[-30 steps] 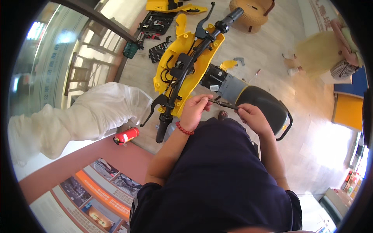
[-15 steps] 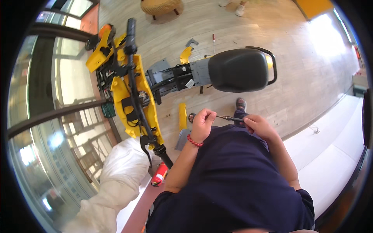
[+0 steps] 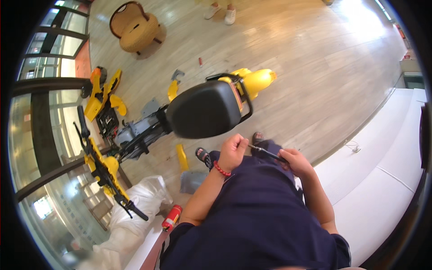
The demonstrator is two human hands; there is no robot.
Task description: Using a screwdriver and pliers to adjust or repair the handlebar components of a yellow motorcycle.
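Observation:
In front of my body I hold a slim tool with a dark handle and a thin metal shaft; its exact kind is hard to make out. The fingers of my left hand pinch the metal end. My right hand is wrapped round the handle end. Just beyond my hands stands a partly stripped yellow scooter. Its black seat is the part nearest to my left hand, with the yellow tail behind it. The handlebar is at the left, and the frame between is uncovered.
Loose yellow and grey panels lie on the wooden floor. A red fire extinguisher and a white-wrapped object stand at lower left. A wicker chair is at the back, near another person's white shoes. A white surface runs along the right.
My view has turned and shifted, so the scooter's yellow tail and more of the chair show. The handlebar sits further left and turned differently. Both hands still hold the tool.

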